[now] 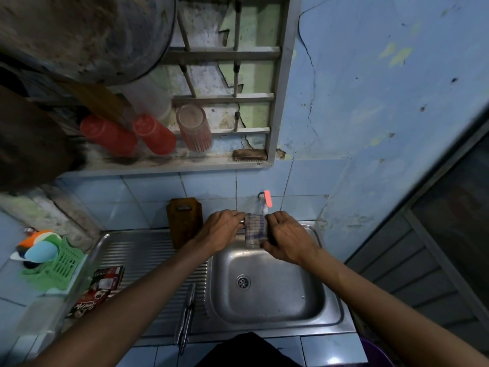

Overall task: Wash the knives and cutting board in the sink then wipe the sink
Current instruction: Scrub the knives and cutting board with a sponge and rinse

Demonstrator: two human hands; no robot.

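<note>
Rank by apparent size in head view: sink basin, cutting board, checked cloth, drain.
1. sink basin
2. cutting board
3. checked cloth, partly covered by both hands, so its true extent is unsure
4. drain

My left hand (222,230) covers the right edge of the cutting board (184,221). I cannot tell whether water runs from the tap (265,201), half hidden behind the checked cloth (256,230). The knives (187,317) blur together; their count escapes me.
</note>
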